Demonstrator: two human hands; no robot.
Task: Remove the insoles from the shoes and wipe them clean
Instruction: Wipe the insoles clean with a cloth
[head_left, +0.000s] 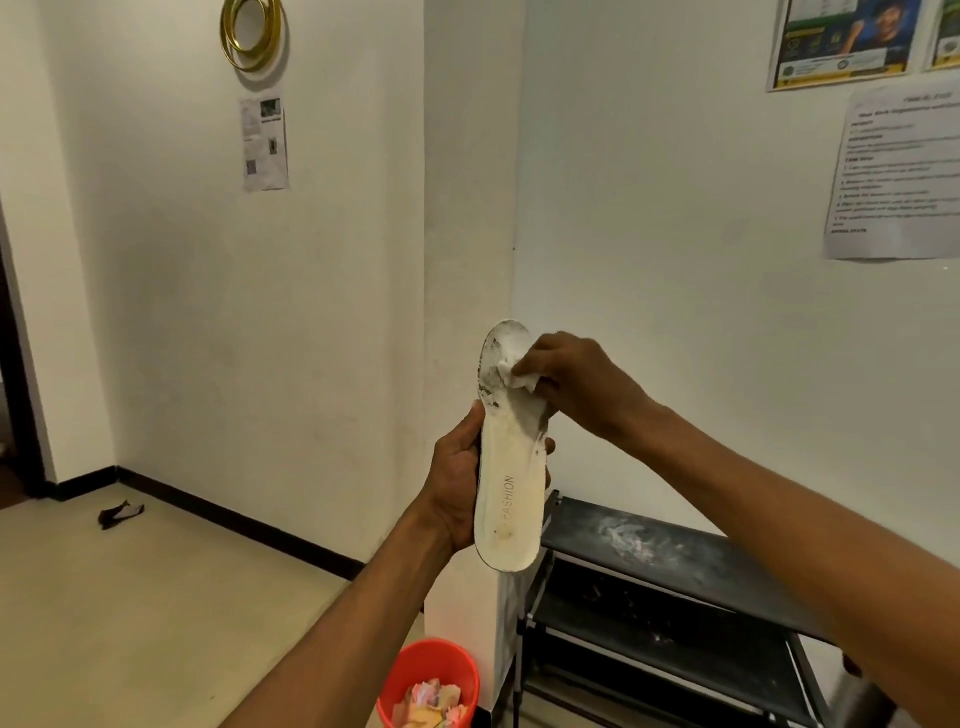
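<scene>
A cream foam insole (511, 499), stamped FASHION and smudged grey at the toe, stands upright in mid-air. The left hand (457, 483) has its grip curled round the middle; the right hand (576, 384) has its grip pinching a crumpled white tissue (511, 371) against the toe.

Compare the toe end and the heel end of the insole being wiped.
On the insole, the toe end is smeared grey with dark flecks; the heel end is cream with faint yellowish stains. The toe end points up, the heel end down. A crumpled white wipe presses on the toe end; the heel end is bare. Both are rounded ends of the same upright insole.
</scene>
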